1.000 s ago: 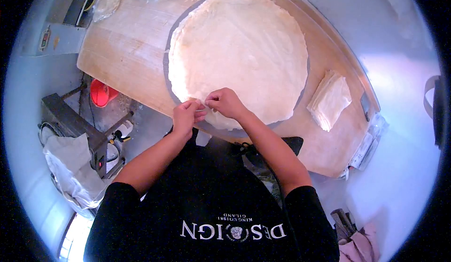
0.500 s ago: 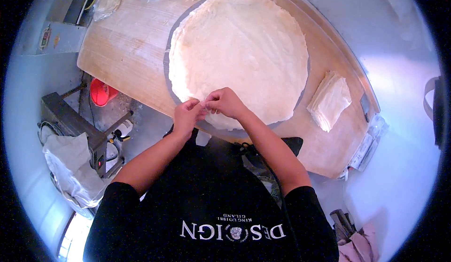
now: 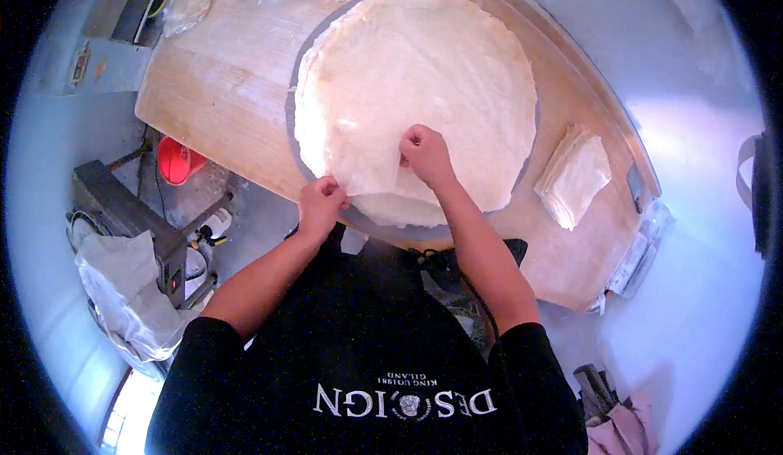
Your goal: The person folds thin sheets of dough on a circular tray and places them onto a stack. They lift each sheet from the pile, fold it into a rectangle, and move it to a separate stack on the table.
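Note:
A large, thin round dough sheet (image 3: 416, 71) lies over a dark grey round board (image 3: 291, 120), and it looks like more than one layer. At its near left edge my left hand (image 3: 320, 204) is closed, thumb and fingers pinching the rim of the top sheet. Further in, over the lower middle of the round, my right hand (image 3: 427, 156) is closed on a lifted part of the same sheet. Between the two hands the sheet is pulled up, and a lower layer shows along the near edge. The right fingertips are partly hidden.
A folded stack of thin sheets (image 3: 573, 177) lies on the wooden table (image 3: 212, 88) at right. Plastic-wrapped bundles (image 3: 186, 2) sit at the far left. Below the table's left edge are a red bucket (image 3: 177, 161) and a dark metal frame (image 3: 130, 214).
My right hand has moved away from my left hand, up and inward over the round, drawing the sheet's edge with it. The left hand stays at the near left rim.

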`<control>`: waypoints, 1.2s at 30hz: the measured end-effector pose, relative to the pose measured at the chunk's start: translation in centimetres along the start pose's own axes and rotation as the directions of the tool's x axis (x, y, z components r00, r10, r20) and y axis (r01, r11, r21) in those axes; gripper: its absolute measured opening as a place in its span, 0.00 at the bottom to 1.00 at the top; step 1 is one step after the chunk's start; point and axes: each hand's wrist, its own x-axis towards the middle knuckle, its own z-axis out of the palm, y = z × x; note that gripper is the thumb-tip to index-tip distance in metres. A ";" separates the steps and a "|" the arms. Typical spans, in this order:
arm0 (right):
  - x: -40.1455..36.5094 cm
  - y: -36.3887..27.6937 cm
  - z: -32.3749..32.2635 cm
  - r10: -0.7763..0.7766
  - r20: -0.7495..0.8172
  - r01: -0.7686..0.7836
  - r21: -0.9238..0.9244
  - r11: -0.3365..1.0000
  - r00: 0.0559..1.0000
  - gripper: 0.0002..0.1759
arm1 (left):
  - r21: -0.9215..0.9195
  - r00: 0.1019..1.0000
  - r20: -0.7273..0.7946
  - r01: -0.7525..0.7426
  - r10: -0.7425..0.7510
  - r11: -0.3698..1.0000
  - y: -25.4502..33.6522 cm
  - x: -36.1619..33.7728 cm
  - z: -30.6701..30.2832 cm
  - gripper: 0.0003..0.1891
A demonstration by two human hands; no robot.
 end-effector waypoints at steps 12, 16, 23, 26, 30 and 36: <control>-1.0 1.1 1.8 0.280 -0.044 -0.257 0.278 0.926 0.959 0.05 | 0.650 0.503 0.318 -0.733 0.803 0.201 3.8 -1.9 0.9 0.07; -0.4 0.6 0.8 0.269 -0.030 -0.240 0.365 0.900 0.963 0.05 | 0.483 0.480 0.755 -0.868 0.447 0.116 2.0 0.6 2.2 0.15; 6.0 6.4 -8.0 -0.015 -0.285 0.099 0.283 0.954 0.958 0.04 | 0.371 0.308 0.815 -0.928 0.490 -0.033 1.4 0.6 1.0 0.03; 5.6 4.1 -10.1 0.062 -0.352 0.124 0.483 0.867 0.934 0.08 | 0.431 0.394 0.850 -0.902 0.349 -0.032 2.1 0.4 1.3 0.04; 4.8 1.9 -9.2 0.410 -0.148 -0.184 0.724 0.665 0.900 0.14 | 0.475 0.462 0.861 -0.880 0.212 -0.015 3.5 0.0 3.5 0.19; 3.4 0.2 -7.2 0.315 -0.041 -0.294 0.261 0.919 0.948 0.16 | 0.604 0.640 0.745 -0.767 0.188 0.217 4.5 -0.1 6.0 0.24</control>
